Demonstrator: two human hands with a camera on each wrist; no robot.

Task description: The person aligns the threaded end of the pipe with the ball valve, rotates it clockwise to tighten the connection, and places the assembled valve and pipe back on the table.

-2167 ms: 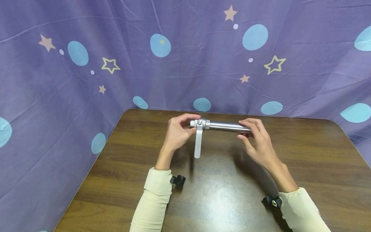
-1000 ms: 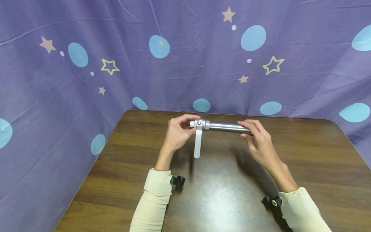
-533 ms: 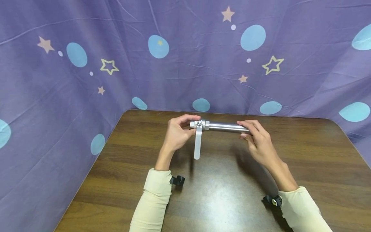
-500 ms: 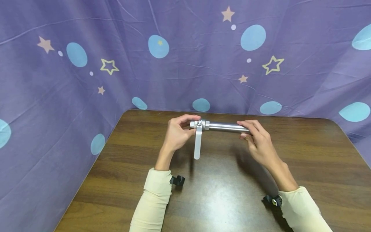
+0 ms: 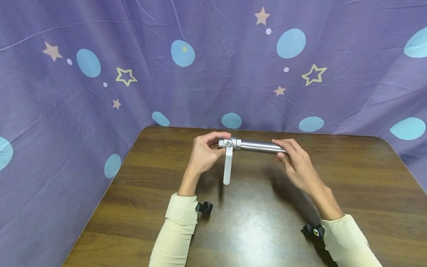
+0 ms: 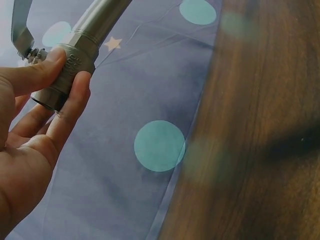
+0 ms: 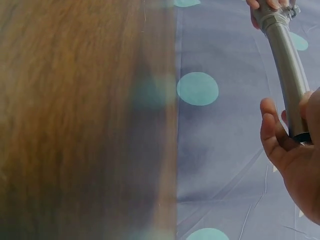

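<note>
A silver ball valve (image 5: 230,143) with a flat lever handle (image 5: 228,167) is joined to a shiny metal pipe (image 5: 260,146), level above the table. My left hand (image 5: 204,154) pinches the valve body between thumb and fingers; in the left wrist view the thumb presses beside raised lettering on the body (image 6: 72,62). The lever points toward me. At the other end, my right hand (image 5: 298,163) holds the pipe with thumb below and fingers on top. The pipe's dark open end (image 7: 302,136) shows near the right palm in the right wrist view.
Beneath both hands lies a brown wood-grain table (image 5: 140,207). A purple curtain (image 5: 207,92) with stars and blue dots hangs behind the table and along its left side. Black camera mounts sit at the left wrist (image 5: 204,208) and right wrist (image 5: 314,231).
The right hand's fingers have shifted slightly left along the pipe and its thumb has changed position. The lever's end has dipped slightly toward me. The left hand keeps its hold.
</note>
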